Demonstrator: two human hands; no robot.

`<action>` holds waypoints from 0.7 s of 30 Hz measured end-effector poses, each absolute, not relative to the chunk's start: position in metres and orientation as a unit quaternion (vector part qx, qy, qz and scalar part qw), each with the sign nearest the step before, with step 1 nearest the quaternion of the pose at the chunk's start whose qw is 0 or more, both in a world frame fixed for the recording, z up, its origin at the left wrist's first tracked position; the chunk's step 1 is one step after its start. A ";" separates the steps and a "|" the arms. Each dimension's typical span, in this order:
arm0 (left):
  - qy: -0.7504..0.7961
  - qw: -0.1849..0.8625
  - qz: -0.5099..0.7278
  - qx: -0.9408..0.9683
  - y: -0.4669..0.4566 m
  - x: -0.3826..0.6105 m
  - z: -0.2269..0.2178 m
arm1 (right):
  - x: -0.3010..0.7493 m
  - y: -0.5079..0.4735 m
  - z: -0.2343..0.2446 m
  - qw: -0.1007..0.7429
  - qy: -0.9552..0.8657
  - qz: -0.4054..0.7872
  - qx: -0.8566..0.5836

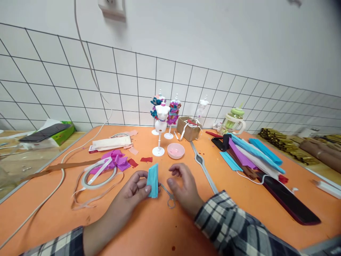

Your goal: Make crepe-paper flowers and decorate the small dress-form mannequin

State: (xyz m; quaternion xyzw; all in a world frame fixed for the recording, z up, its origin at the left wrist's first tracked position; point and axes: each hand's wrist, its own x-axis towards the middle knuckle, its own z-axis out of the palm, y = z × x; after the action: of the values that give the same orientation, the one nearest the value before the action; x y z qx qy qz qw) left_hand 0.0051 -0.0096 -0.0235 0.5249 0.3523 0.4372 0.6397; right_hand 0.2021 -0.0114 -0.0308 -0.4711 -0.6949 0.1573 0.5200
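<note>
A folded piece of light blue crepe paper (153, 179) stands upright between the thumb and fingers of my left hand (134, 188). To its right, my right hand (185, 186) hovers with thumb and forefinger apart and nothing between them. Small scissors (171, 200) lie on the orange table beneath and beside my right hand, their tips partly behind the blue paper. Beyond the hands stands a small white dress form (161, 115) on a round base. A shallow pink bowl (176, 151) sits just right of that base.
Decorated mini dress forms (174, 113) and a cardboard box (189, 129) stand behind. At left lie a tape roll (86, 179) and purple paper (117, 160). Coloured paper strips (250, 153), a dark long case (290, 202) and a green-lidded cup (234, 121) occupy the right.
</note>
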 end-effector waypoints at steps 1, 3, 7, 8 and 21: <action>0.350 0.634 0.453 0.520 -0.008 0.008 -0.024 | 0.188 -0.013 -0.031 0.525 -0.683 0.181 -0.474; 0.352 0.614 0.479 0.519 -0.006 0.010 -0.026 | 0.172 -0.013 -0.030 0.524 -0.674 0.195 -0.483; 0.340 0.620 0.481 0.519 -0.003 0.007 -0.031 | 0.172 -0.011 -0.029 0.507 -0.694 0.212 -0.465; 0.334 0.629 0.473 0.519 -0.004 0.006 -0.032 | 0.174 -0.011 -0.030 0.499 -0.704 0.221 -0.455; 0.323 0.624 0.385 0.598 -0.007 -0.003 -0.025 | 0.191 -0.009 -0.032 0.458 -0.707 0.330 -0.426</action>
State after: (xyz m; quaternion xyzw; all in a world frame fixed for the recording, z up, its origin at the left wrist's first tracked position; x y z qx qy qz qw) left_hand -0.0032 -0.0067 -0.0247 0.5980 0.3225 0.3853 0.6244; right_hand 0.1912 -0.0091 -0.0319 -0.4260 -0.7071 0.3305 0.4576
